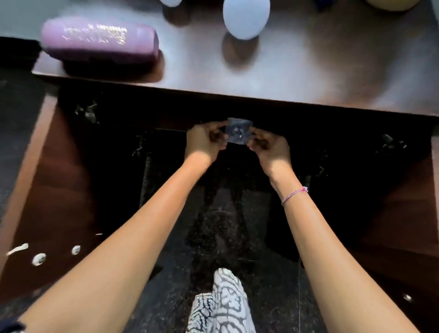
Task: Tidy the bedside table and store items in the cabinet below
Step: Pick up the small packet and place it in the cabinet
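Note:
A small clear plastic packet [238, 131] hangs just below the front edge of the bedside table [308, 78], in front of the dark open cabinet [332, 133]. My left hand [204, 141] pinches its left side and my right hand [269, 148] pinches its right side. On the tabletop a purple bottle [99, 40] lies on its side at the left. A pale blue egg-shaped object [245, 17] stands near the middle, with a second pale one [169, 2] cut off at the top edge.
Both brown cabinet doors stand swung open, the left door [47, 190] with round white knobs [39, 259] and the right door [408, 214]. A yellow object [392, 4] peeks in at the top right. The floor [225, 237] is dark speckled stone. My patterned trouser leg [223, 306] shows below.

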### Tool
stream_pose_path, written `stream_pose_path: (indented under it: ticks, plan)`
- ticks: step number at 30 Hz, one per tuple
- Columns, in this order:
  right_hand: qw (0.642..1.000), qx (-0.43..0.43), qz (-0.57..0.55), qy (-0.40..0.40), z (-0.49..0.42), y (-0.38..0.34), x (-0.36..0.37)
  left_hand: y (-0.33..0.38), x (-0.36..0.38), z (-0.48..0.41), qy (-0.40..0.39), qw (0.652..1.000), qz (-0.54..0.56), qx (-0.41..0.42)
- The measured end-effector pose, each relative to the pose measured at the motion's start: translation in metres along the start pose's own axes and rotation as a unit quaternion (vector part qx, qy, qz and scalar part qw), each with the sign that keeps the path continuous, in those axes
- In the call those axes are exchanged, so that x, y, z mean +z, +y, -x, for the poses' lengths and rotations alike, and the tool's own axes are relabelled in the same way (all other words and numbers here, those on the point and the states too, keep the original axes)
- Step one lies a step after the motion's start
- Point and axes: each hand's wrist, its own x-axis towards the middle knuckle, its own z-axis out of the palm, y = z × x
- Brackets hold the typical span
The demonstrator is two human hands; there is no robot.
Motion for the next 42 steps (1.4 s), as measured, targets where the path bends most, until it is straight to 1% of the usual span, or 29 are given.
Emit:
stream_pose_path:
  ticks: [1, 4, 7, 9, 13, 16, 18, 21, 23, 26, 30, 32, 36, 42]
  plan:
    - [1.0, -0.006, 0.007, 0.006, -0.009, 0.005, 0.003, -0.004, 0.003, -0.009, -0.002, 1.0, -0.01, 0.021]
    - [0.995, -0.058, 0.084, 0.014, -0.031, 0.015, 0.009, -0.012, 0.007, -0.031, -0.02, 0.996, -0.037, 0.074]
    - [0.984, -0.103, 0.147, 0.015, -0.053, 0.019, 0.011, -0.019, 0.01, -0.056, -0.03, 0.995, -0.044, 0.082]
    - [0.973, -0.123, 0.197, 0.006, -0.067, 0.017, 0.01, -0.02, 0.013, -0.067, -0.039, 0.995, -0.025, 0.085]
    - [0.934, -0.161, 0.315, -0.044, -0.088, 0.003, 0.013, -0.02, 0.008, -0.083, -0.046, 0.994, -0.039, 0.096]
    - [0.895, -0.181, 0.395, -0.096, -0.096, -0.012, 0.011, -0.02, 0.001, -0.091, -0.067, 0.989, -0.076, 0.111]
    - [0.873, -0.177, 0.438, -0.12, -0.094, -0.022, 0.011, -0.018, -0.001, -0.09, -0.075, 0.983, -0.113, 0.127]
    - [0.841, -0.154, 0.501, -0.132, -0.084, -0.036, 0.02, -0.014, -0.004, -0.083, -0.069, 0.98, -0.13, 0.134]
    - [0.832, -0.132, 0.523, -0.132, -0.076, -0.045, 0.026, -0.01, -0.007, -0.075, -0.064, 0.978, -0.152, 0.128]
    - [0.826, -0.113, 0.538, -0.126, -0.061, -0.051, 0.029, -0.003, -0.01, -0.064, -0.051, 0.968, -0.209, 0.127]
    - [0.816, -0.103, 0.559, -0.106, -0.058, -0.047, 0.034, -0.008, -0.008, -0.067, -0.046, 0.962, -0.233, 0.131]
    - [0.814, -0.105, 0.562, -0.1, -0.057, -0.046, 0.035, -0.01, -0.009, -0.069, -0.047, 0.963, -0.233, 0.125]
    - [0.806, -0.113, 0.574, -0.09, -0.055, -0.043, 0.031, -0.009, -0.01, -0.071, -0.077, 0.97, -0.209, 0.099]
    - [0.811, -0.113, 0.567, -0.093, -0.055, -0.04, 0.029, -0.003, -0.01, -0.071, -0.1, 0.968, -0.226, 0.054]
